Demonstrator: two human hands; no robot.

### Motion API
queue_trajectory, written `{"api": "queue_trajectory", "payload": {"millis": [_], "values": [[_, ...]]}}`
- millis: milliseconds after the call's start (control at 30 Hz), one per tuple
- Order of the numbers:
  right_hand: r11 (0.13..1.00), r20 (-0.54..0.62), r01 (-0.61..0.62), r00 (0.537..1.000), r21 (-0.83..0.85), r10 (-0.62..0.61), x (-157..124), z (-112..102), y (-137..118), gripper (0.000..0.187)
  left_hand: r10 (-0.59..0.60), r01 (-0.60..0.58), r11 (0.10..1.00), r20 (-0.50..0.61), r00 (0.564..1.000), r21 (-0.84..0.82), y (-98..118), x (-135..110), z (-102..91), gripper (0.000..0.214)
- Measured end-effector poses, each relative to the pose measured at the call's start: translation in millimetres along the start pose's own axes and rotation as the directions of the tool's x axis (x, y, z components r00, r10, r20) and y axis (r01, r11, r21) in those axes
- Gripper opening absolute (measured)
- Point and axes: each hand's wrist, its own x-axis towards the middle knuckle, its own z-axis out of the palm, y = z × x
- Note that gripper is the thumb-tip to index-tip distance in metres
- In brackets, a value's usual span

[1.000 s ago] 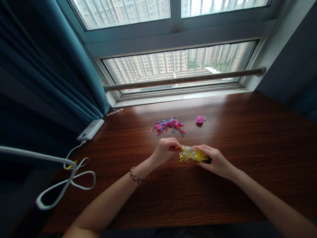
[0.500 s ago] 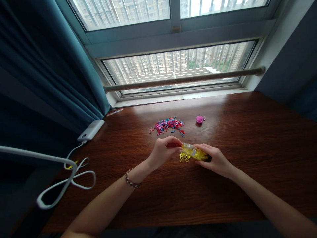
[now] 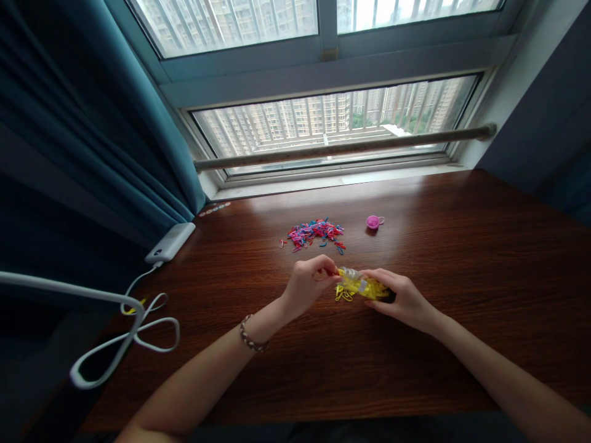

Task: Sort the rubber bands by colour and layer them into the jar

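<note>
My right hand [image 3: 401, 297] is closed round a small clear bottle [image 3: 362, 285] full of yellow bands, held on its side just above the wooden desk [image 3: 462, 258]. At the bottle's mouth, my left hand [image 3: 308, 282] pinches its fingertips together; what it pinches is too small to make out. A few yellow bands [image 3: 343, 295] lie loose on the desk under the mouth. Farther back sits a pile of pink, red and blue bands [image 3: 314, 234], and a small pink cap [image 3: 373, 221] lies to its right.
A white power bank [image 3: 170, 242] lies at the desk's left edge, with a white cable [image 3: 132, 326] looping off toward me. A teal curtain [image 3: 92, 123] hangs on the left. The window [image 3: 332, 117] and its rail run along the back.
My left hand rose slightly at the bottle's mouth, then came back down to it. The right hand and bottle stayed nearly still.
</note>
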Motion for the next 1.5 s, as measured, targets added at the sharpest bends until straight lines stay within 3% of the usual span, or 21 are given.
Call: {"api": "queue_trajectory", "payload": {"millis": [200, 533, 633, 700, 767, 833, 900, 1000, 1100, 1167, 1367, 1500], "values": [[1.000, -0.006, 0.003, 1.000, -0.011, -0.003, 0, -1, -1, 0.046, 0.035, -0.035, 0.999, 0.034, 0.999, -0.011, 2, 0, -2.9, 0.015], [0.999, -0.036, -0.036, 0.999, 0.037, 0.037, 0, 0, -4, 0.045, 0.054, -0.069, 0.971, -0.074, 0.996, -0.227, -4, -4, -9.5, 0.012], [0.990, -0.068, -0.066, 0.995, 0.121, 0.075, 1, 6, -10, 0.047, 0.092, -0.087, 0.935, -0.002, 0.996, -0.344, -3, -8, -2.7, 0.042], [0.981, -0.029, -0.073, 0.996, 0.182, 0.079, 5, 12, -17, 0.050, 0.087, -0.037, 0.901, 0.096, 0.992, -0.433, 2, -11, 4.4, 0.057], [0.972, 0.021, -0.059, 0.998, 0.227, 0.056, 10, 20, -25, 0.054, 0.022, 0.071, 0.844, 0.167, 0.986, -0.532, 7, -14, 9.7, 0.054], [0.977, 0.041, -0.052, 0.998, 0.208, 0.045, 15, 26, -30, 0.061, -0.071, 0.160, 0.775, 0.168, 0.983, -0.611, 10, -15, 9.9, 0.047], [0.994, 0.029, -0.088, 0.996, 0.065, 0.086, 19, 30, -31, 0.058, -0.150, 0.185, 0.747, 0.110, 0.983, -0.639, 8, -14, 4.2, 0.042], [0.930, -0.007, -0.189, 0.980, -0.315, 0.197, 20, 35, -30, 0.048, -0.198, 0.151, 0.805, -0.020, 0.980, -0.574, -6, -14, -9.5, 0.037], [0.813, -0.004, -0.216, 0.967, -0.541, 0.254, 23, 43, -29, 0.059, -0.192, 0.115, 0.899, -0.145, 0.971, -0.423, -24, -18, -17.9, 0.040], [0.789, 0.029, -0.202, 0.963, -0.580, 0.268, 28, 49, -31, 0.058, -0.170, 0.106, 0.943, -0.180, 0.969, -0.316, -35, -23, -18.2, 0.041], [0.815, 0.096, -0.186, 0.954, -0.549, 0.283, 46, 54, -36, 0.015, -0.170, 0.126, 0.978, -0.287, 0.943, -0.166, -51, -36, -11.4, 0.044], [0.823, 0.080, -0.212, 0.952, -0.527, 0.296, 52, 53, -29, 0.012, -0.137, 0.114, 0.989, -0.306, 0.942, -0.092, -52, -39, -12.8, 0.041]]}}
